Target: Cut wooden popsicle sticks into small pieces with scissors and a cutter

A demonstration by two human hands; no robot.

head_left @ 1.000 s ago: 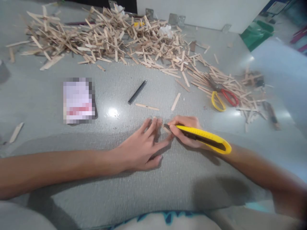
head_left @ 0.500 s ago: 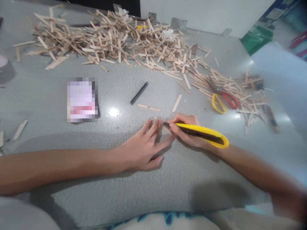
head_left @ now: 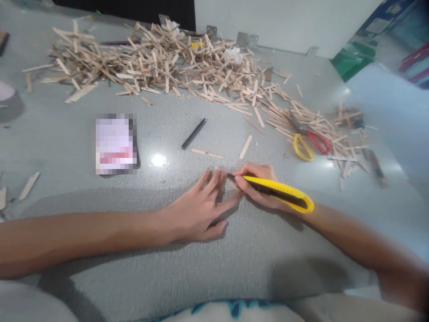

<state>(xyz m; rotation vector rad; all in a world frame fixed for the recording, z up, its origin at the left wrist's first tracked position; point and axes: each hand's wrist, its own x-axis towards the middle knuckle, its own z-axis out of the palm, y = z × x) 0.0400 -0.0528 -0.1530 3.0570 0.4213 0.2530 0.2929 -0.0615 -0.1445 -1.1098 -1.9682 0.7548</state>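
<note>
Left hand lies palm down on the table, fingers spread, nothing gripped; some fingertips bunch near the far end of a small stick while the forefinger reaches toward its near end, so the wood seems pressed down rather than pinched; farther off on the left sits the box, pixelated and unreadable; the pile of sticks runs along the back from there toward the right; beyond the left fingertips the pen slants, with the marked stick just beside its lower end; the small stick lies between the two hands, tilted and partly hidden by fingers; the blade points at its far end, though whether it touches wood is too small to tell; right hand is wrapped pen-fashion round the cutter, fingers well forward, handle leaning back over the wrist; just beyond that hand lies a loose stick; farther right, the scissors rest at the pile's edge, apart from both hands; the step in hand looks like cutting or scoring the small stick; the next move would seem to call for firm left pressure, a short controlled stroke, and fingertips out of the blade's line, since so short a piece could slip
</note>
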